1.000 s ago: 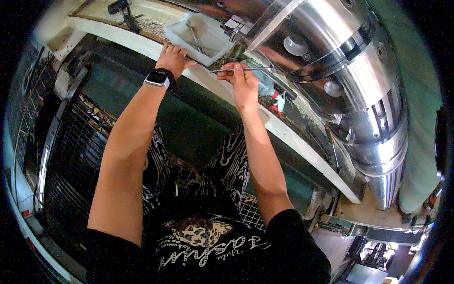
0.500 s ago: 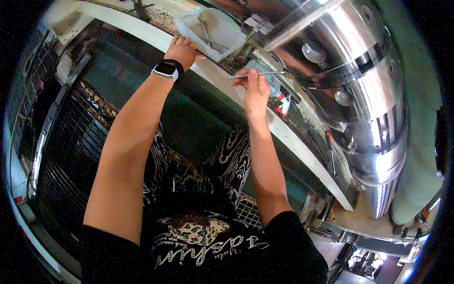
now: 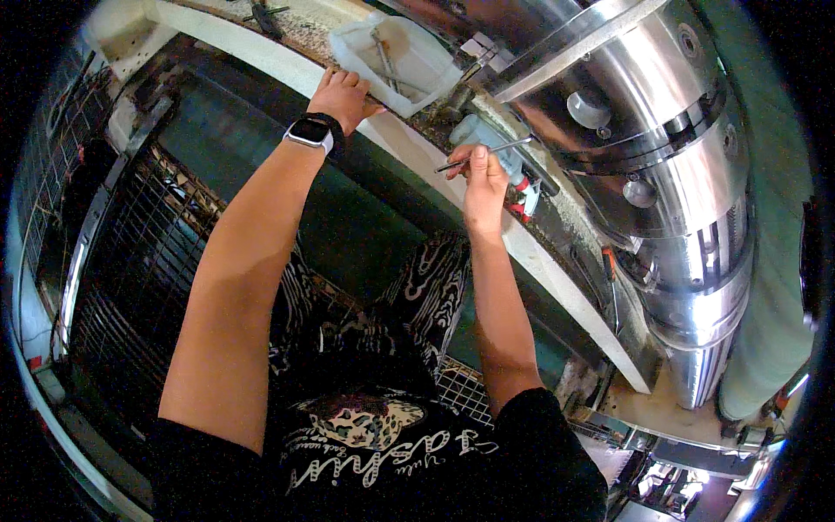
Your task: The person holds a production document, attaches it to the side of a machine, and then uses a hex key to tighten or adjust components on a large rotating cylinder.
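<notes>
My left hand (image 3: 342,98), below a watch with a pale band (image 3: 310,130), rests on the pale machine ledge (image 3: 287,59). Its fingers bend over the far edge and the thumb stands apart. Beside those fingers lies a whitish plastic tray (image 3: 426,65) with a long thin tool (image 3: 383,56) in it. In my right hand (image 3: 484,178), pinched between thumb and fingers, is a thin metal rod (image 3: 513,145). Its far end, bent or thickened, comes close to the shiny metal cylinder (image 3: 648,74). Behind this hand sits a spray bottle with a red and white head (image 3: 524,198), partly hidden.
The large stepped cylinder, with round recesses, fills the right, beside a green roll (image 3: 765,331). An orange-handled tool (image 3: 611,261) lies along the ledge. Dark tools (image 3: 263,17) lie at the top left. Wire mesh (image 3: 165,209) stands to my left.
My right hand has shifted slightly right and down, and the rod has tilted so its far end points more upward. My left hand stays on the ledge. The whole view has shifted slightly.
</notes>
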